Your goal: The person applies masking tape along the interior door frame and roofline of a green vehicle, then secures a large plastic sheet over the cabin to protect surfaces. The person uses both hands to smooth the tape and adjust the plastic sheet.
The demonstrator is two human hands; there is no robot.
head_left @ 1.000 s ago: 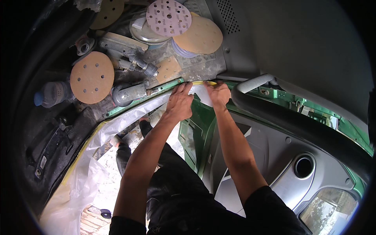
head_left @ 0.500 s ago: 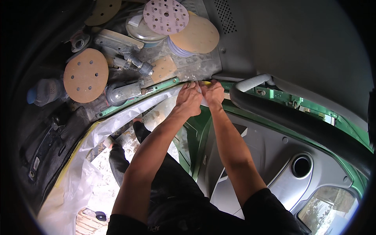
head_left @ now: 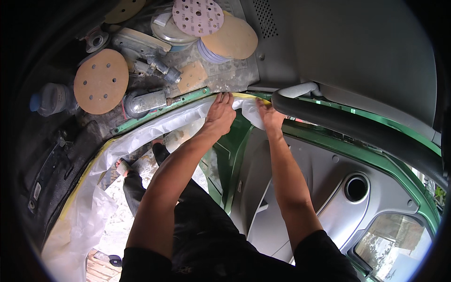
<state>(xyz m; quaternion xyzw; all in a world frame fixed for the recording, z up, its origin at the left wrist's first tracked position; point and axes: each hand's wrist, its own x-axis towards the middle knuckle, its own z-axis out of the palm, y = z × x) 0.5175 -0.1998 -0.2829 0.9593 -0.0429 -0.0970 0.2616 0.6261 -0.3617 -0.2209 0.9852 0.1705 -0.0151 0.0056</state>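
A strip of clear masking film [head_left: 155, 123] with a yellow tape edge [head_left: 243, 95] runs along the curved green door-frame edge and hangs down at the left. My left hand [head_left: 221, 114] presses its fingers together over the taped edge, closed on the film there. To its right, my right hand [head_left: 271, 115] is closed on a whitish roll of masking film [head_left: 252, 114], just below the bent end of a dark grab bar [head_left: 324, 115]. Its fingertips are partly hidden. Film stretches between the two hands along the edge.
Beyond the edge lie sanding discs [head_left: 101, 81], an air sander [head_left: 145, 102], a stack of discs [head_left: 230, 40] and a plastic bottle [head_left: 51, 98]. An open door with a grey inner panel [head_left: 300, 188] stands at the right. Below is a whitish, dusty step [head_left: 122, 221].
My hands were close together; now they are apart. My right hand has moved right with the roll, and more yellow-edged film shows between them. The view has shifted slightly.
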